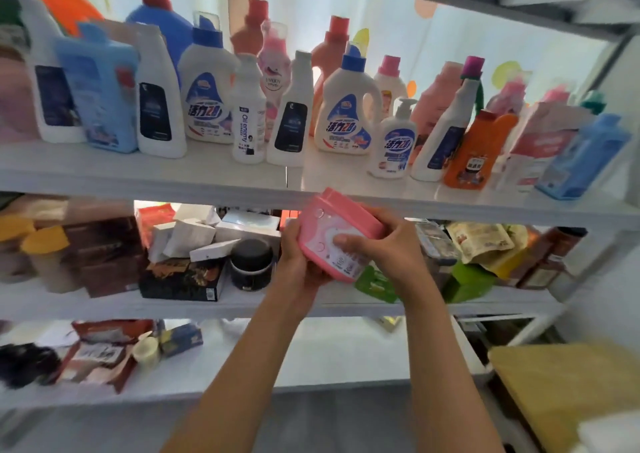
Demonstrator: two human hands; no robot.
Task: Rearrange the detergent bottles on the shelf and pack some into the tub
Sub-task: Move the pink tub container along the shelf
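Both hands hold a pink detergent container [329, 225] with a white label, tilted, just below the front edge of the upper shelf [207, 175]. My left hand [294, 255] grips its left side and bottom. My right hand [384, 244] wraps its right side, thumb on the label. Several detergent bottles stand along the upper shelf: a white bottle with blue cap [207, 95], a slim "Oil enemy" bottle [248, 116], a second white one with blue cap [346, 106], a pump bottle [394, 140], an orange bottle [474, 151] and a blue bottle [98, 92]. No tub shows.
The middle shelf [104, 305] carries boxes, a black jar [251, 263], green packs [464, 281] and snack bags. The lower shelf [311, 355] has packets at its left. A yellow-brown board [571, 383] lies at the lower right. The shelf frame post [588, 262] stands right.
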